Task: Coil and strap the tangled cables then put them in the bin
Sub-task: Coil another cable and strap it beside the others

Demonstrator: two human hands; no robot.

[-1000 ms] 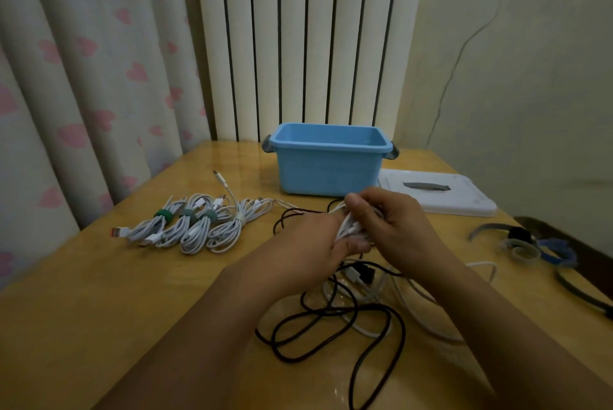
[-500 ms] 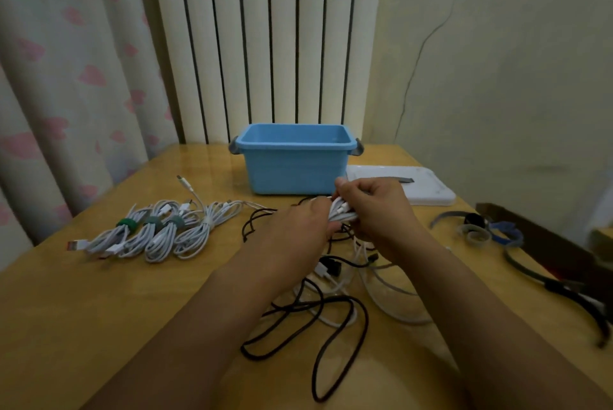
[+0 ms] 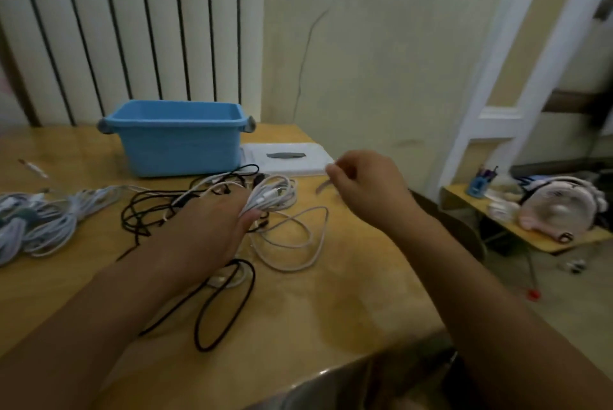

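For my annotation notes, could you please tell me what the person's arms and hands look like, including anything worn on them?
Both forearms are bare as far as the frame shows: no sleeves in view. The left hand and right hand wear no gloves, and no watch, bracelet or ring is visible. Motion blur hides finer detail.

- The bin (image 3: 180, 144) in front of you is light blue, with grey handles at its ends.
- Your left hand (image 3: 212, 227) grips a white coiled cable (image 3: 275, 194).
- A black cable (image 3: 225, 303) loops over your yellow-tan wooden table (image 3: 331, 310), tangled with a loose white cable (image 3: 298, 240).
- The bundled cables (image 3: 39, 227) to your left are white, one with a dark green band.
- The flat lid (image 3: 288, 157) beside the bin is white with a grey mark.
- Behind the bin, the radiator (image 3: 132, 28) shows white panels with dark vertical lines.
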